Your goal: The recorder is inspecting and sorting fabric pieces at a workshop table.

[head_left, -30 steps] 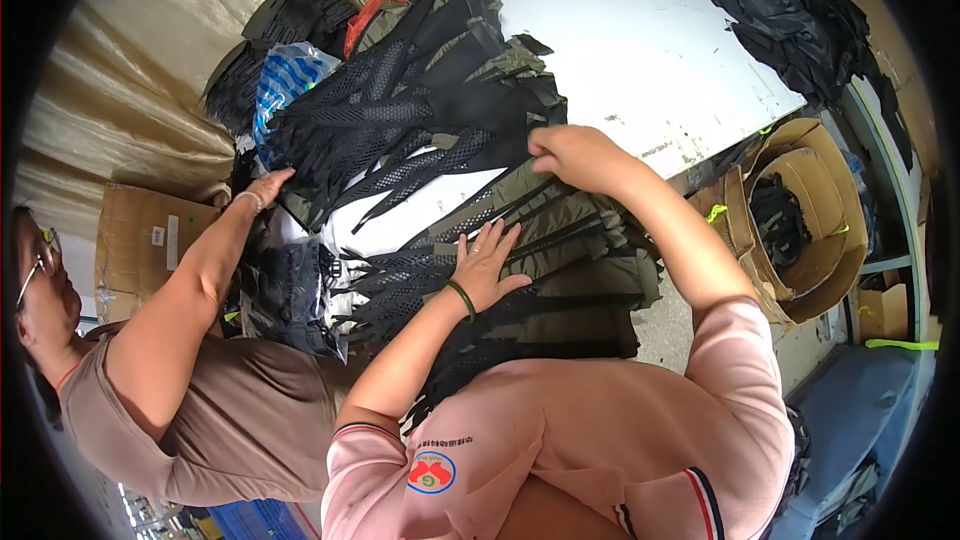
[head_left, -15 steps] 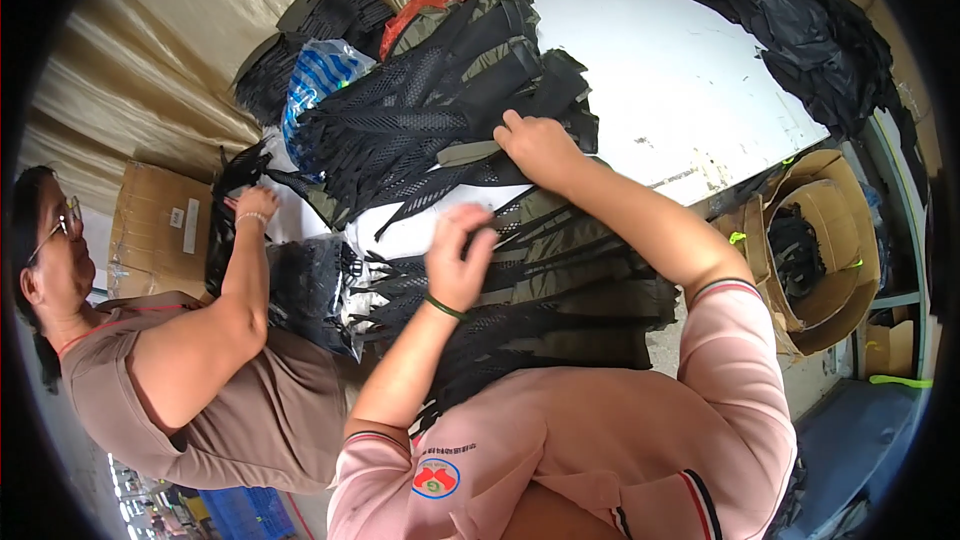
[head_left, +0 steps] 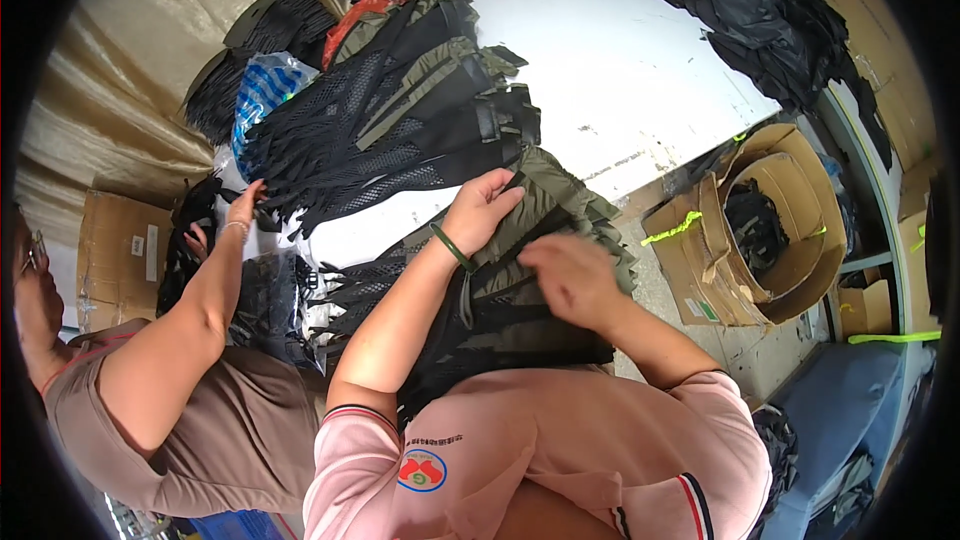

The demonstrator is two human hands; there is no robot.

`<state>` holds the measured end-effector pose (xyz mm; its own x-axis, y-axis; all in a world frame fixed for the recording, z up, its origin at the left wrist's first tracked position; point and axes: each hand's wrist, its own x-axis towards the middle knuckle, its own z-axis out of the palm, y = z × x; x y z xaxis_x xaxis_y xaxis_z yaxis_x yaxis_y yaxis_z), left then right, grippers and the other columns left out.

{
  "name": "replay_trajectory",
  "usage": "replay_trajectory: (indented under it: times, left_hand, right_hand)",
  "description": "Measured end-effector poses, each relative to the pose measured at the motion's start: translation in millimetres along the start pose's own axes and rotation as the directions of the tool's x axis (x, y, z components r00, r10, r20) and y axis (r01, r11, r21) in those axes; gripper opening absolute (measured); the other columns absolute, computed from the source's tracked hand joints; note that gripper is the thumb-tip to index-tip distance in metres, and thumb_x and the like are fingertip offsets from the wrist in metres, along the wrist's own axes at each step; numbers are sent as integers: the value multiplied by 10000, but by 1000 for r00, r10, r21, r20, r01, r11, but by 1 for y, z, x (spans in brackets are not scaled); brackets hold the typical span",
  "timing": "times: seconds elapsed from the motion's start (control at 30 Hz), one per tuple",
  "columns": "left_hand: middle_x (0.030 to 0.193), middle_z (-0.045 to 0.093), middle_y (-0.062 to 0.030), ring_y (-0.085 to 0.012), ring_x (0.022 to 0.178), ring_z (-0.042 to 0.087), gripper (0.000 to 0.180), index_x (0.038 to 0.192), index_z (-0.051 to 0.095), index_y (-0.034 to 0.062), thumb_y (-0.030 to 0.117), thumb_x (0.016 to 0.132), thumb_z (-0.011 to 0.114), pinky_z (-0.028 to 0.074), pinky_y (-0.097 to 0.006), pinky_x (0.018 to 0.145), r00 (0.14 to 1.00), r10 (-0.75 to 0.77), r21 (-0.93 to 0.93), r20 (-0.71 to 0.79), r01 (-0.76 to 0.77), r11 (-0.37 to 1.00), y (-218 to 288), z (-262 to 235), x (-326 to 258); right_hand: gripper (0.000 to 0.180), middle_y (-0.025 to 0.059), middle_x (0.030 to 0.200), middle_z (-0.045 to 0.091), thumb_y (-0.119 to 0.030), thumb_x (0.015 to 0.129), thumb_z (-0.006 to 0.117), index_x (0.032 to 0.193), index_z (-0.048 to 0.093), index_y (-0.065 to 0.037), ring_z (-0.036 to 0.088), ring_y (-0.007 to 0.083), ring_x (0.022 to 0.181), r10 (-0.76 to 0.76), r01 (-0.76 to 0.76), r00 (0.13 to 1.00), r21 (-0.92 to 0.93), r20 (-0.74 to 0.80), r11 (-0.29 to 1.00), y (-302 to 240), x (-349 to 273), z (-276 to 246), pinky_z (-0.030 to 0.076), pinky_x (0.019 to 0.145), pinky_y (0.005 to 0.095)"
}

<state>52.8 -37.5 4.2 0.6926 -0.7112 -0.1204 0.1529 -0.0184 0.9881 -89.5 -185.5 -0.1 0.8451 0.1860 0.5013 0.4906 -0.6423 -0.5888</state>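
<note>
My left hand is closed, thumb against fingers, on the upper end of an olive-and-black fabric piece. The piece hangs over the near pile of black and olive fabric pieces, some of them mesh. Just right of it, my right hand hovers over the same pile, fingers bent and smeared by motion. Whether it grips anything is hidden. Beyond my hands, a second stack of black mesh and olive pieces lies across the white table.
On the left a co-worker in a brown top reaches to dark strips beside a cardboard box. A blue-printed plastic bag and a red bag lie by the far stack. Black sheeting and an open carton are at right.
My right hand has come back from the far stack to the near pile. My left hand, empty before, has moved up and right and now grips a fabric piece. The view has shifted slightly.
</note>
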Motion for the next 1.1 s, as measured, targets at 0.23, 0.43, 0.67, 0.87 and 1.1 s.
replay_trajectory:
  times: [0.23, 0.43, 0.67, 0.87, 1.1]
  left_hand:
    - [784, 594, 26, -33, 724, 498, 129, 975, 591, 8, 114, 904, 611, 427, -203, 657, 991, 125, 356, -35, -105, 929, -18, 21, -12]
    - [706, 476, 88, 1, 641, 407, 166, 927, 549, 39, 75, 847, 690, 356, -166, 571, 988, 100, 295, -116, -62, 954, -12, 23, -23]
    - [717, 516, 63, -20, 659, 441, 127, 884, 575, 37, 52, 837, 692, 389, -187, 603, 986, 146, 318, -78, -114, 941, -10, 26, -27]
    - [724, 552, -19, -103, 659, 498, 113, 813, 597, 4, 20, 783, 705, 418, -248, 611, 952, 302, 459, -47, -247, 853, -1, 35, -37]
    - [753, 546, -134, -311, 703, 560, 82, 777, 586, 2, 19, 755, 663, 448, -368, 616, 835, 540, 587, 104, -490, 645, 1, 55, -61]
  right_hand:
    - [322, 86, 979, 602, -155, 767, 682, 1064, 589, -73, 601, 278, 858, 68, -113, 986, -311, -152, 944, 22, 39, -25, 432, 761, 375]
    - [222, 138, 881, 595, -84, 818, 614, 1039, 597, -82, 605, 352, 823, 228, -239, 969, -117, -94, 964, 29, 39, -19, 489, 696, 427]
    - [166, 122, 911, 630, -111, 821, 657, 983, 673, -74, 618, 323, 842, 197, -188, 970, -71, 141, 980, 43, 44, -32, 496, 681, 386]
    - [62, 107, 758, 592, -88, 793, 675, 803, 645, -35, 589, 266, 664, 25, -29, 999, -212, -22, 977, 37, 50, -39, 473, 616, 322]
    - [206, -68, 634, 475, -61, 839, 621, 656, 529, -83, 456, 49, 636, 726, -497, 685, 769, 65, 401, 76, 31, -28, 367, 543, 223]
